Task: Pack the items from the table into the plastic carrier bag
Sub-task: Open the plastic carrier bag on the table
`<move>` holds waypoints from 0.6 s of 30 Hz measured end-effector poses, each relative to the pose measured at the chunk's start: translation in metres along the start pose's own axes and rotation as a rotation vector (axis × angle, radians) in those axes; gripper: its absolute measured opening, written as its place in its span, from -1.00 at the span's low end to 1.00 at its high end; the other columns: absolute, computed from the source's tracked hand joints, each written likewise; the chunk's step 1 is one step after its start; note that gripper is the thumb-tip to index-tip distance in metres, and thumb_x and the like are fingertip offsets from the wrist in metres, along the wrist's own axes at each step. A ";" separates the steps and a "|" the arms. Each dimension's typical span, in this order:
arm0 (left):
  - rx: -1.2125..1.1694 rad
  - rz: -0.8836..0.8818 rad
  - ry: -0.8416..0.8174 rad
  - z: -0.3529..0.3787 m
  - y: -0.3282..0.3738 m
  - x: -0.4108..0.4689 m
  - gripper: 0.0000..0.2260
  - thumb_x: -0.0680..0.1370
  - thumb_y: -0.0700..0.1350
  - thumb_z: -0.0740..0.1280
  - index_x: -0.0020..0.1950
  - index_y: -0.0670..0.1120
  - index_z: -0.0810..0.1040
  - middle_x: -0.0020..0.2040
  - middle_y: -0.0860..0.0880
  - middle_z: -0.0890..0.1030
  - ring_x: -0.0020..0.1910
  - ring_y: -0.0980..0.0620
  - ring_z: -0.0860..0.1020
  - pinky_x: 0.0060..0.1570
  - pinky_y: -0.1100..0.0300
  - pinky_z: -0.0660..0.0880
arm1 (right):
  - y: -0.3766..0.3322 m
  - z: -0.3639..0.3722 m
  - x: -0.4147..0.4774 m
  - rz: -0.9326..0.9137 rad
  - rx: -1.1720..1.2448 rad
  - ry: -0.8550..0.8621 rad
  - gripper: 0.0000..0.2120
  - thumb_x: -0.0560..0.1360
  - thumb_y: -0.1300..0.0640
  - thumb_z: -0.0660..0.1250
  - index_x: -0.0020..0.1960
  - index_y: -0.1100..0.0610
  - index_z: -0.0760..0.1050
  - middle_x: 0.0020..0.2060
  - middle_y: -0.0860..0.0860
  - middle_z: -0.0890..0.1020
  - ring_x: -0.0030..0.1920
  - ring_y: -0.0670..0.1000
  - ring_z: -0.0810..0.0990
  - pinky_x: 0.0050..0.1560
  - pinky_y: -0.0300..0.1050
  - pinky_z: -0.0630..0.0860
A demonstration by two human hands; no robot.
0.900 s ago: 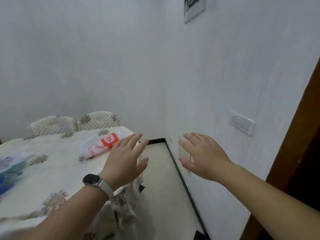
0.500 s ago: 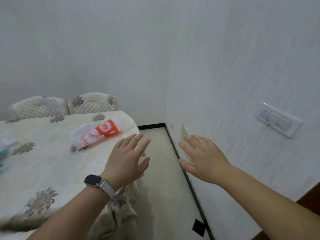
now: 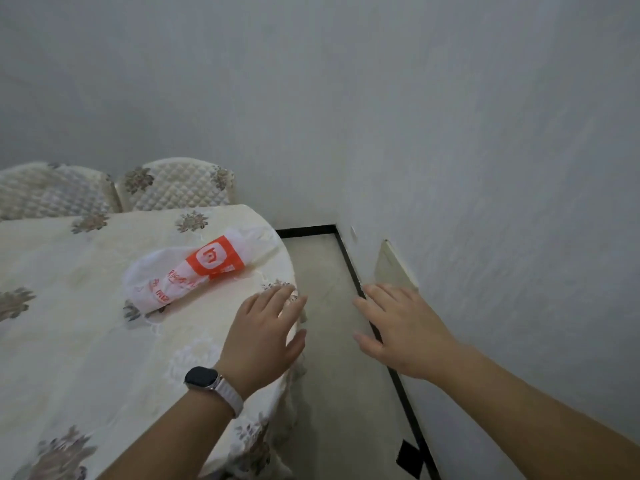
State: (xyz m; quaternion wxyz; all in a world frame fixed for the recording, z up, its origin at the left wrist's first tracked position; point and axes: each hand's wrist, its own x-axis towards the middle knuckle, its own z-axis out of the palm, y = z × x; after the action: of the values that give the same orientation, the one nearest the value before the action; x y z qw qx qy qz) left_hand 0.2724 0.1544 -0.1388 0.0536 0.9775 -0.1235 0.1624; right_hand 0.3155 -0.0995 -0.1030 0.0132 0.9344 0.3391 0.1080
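Note:
A crumpled white plastic carrier bag (image 3: 188, 270) with an orange logo panel lies flat near the right end of the table (image 3: 86, 341), which is covered with a cream floral cloth. My left hand (image 3: 265, 336), with a watch on its wrist, hovers palm down over the table's right edge, a little to the right of and nearer than the bag, fingers apart and empty. My right hand (image 3: 403, 330) is held out over the floor beside the wall, also flat, fingers spread and empty. No other items show on the table in this view.
Two chairs (image 3: 173, 185) with quilted covers stand behind the table against the far wall. A narrow strip of floor (image 3: 332, 306) runs between the table and the right wall (image 3: 485, 202), with a black skirting line and a beige panel (image 3: 393, 268) low on the wall.
The view has tilted down and turned left, so the wall switch and door frame have left the frame. The bag now appears closer and more central. Both hands stay flat, empty, fingers apart.

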 end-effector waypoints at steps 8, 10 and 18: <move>-0.010 -0.092 -0.052 0.047 -0.021 0.072 -0.53 0.49 0.14 0.20 0.34 -0.02 0.52 0.32 -0.10 0.55 0.30 -0.15 0.50 0.21 -0.06 0.47 | 0.060 0.048 0.077 -0.028 0.050 0.008 -0.48 0.48 -0.23 0.15 0.29 0.06 0.50 0.25 0.07 0.57 0.25 0.12 0.53 0.21 0.08 0.49; 0.004 -0.127 -0.069 0.061 -0.025 0.098 -0.54 0.49 0.13 0.20 0.34 -0.01 0.51 0.32 -0.09 0.54 0.30 -0.14 0.50 0.21 -0.05 0.47 | 0.082 0.068 0.103 -0.041 0.083 -0.008 -0.46 0.49 -0.24 0.13 0.31 0.05 0.48 0.27 0.08 0.55 0.27 0.13 0.52 0.23 0.09 0.48; 0.117 -0.310 -0.139 0.100 -0.029 0.206 -0.53 0.51 0.16 0.14 0.35 0.00 0.50 0.32 -0.07 0.55 0.28 -0.11 0.52 0.23 -0.06 0.46 | 0.178 0.110 0.206 -0.196 0.203 0.002 -0.46 0.51 -0.23 0.12 0.35 0.06 0.45 0.32 0.08 0.51 0.32 0.13 0.47 0.30 0.09 0.42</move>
State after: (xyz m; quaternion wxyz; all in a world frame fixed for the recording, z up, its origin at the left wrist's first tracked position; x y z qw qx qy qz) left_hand 0.4987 0.1216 -0.1665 0.0126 0.9952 0.0348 0.0911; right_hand 0.6048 -0.0995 -0.1527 -0.0715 0.8932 0.4380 0.0725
